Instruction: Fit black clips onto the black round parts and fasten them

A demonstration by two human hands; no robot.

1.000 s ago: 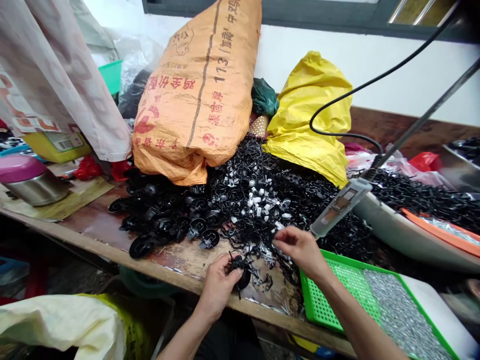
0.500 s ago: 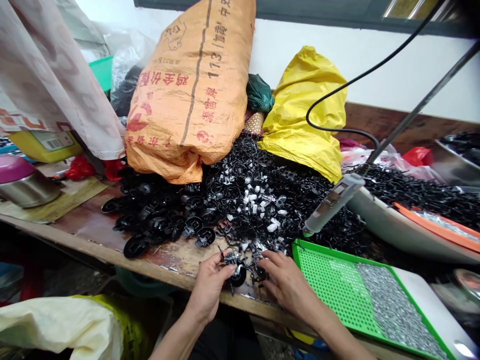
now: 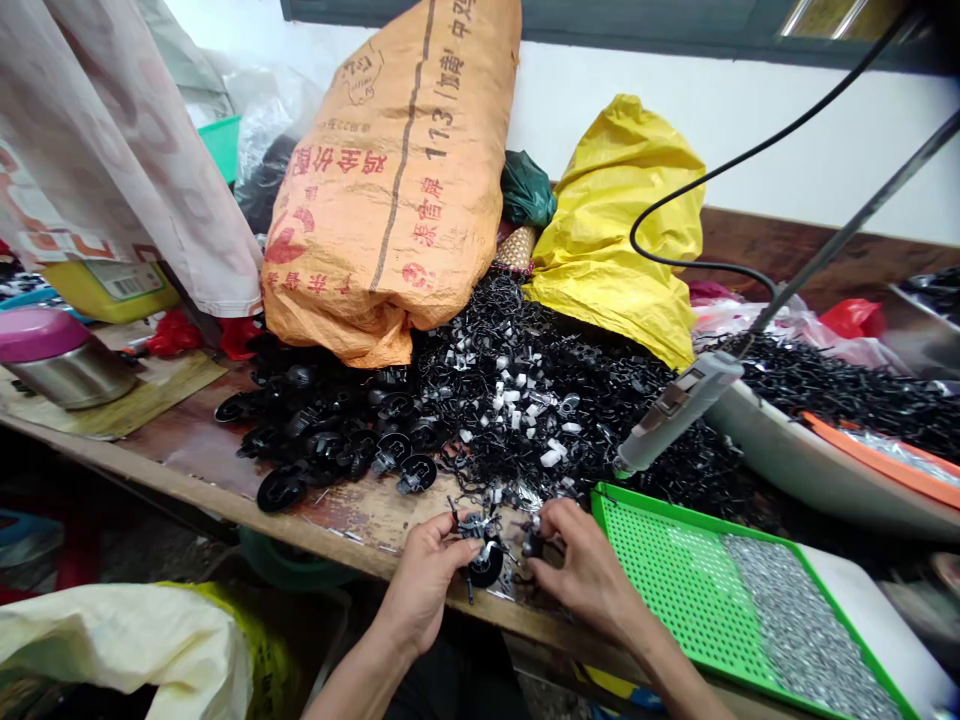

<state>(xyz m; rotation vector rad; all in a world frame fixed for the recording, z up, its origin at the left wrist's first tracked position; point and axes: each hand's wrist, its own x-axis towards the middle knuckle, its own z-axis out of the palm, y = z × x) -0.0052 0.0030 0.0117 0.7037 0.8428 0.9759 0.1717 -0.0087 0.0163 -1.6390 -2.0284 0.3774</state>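
My left hand point(image 3: 429, 570) is closed, thumb and fingers pinching a black round plastic part point(image 3: 486, 562) with small prongs, just above the table's front edge. To its right, my right hand point(image 3: 576, 560) curls its thumb and fingers around a small black plastic piece point(image 3: 533, 538); its exact shape is partly hidden by the fingers. Right behind both hands spreads a heap of small black pieces point(image 3: 480, 345) with white bits point(image 3: 553, 453) mixed in. Similar black round parts point(image 3: 416, 473) lie in a pile to the left.
A grey electric screwdriver point(image 3: 679, 412) hangs at the right. Below it, a green perforated tray point(image 3: 675, 570) holds small metal screws. An orange sack point(image 3: 390, 180) and a yellow bag point(image 3: 622, 230) stand behind the heap. At far left is a metal container with purple lid point(image 3: 67, 355).
My right hand's fingers were spread over loose pieces and have now closed around a small black piece. The left hand still holds the round part. The view has shifted slightly.
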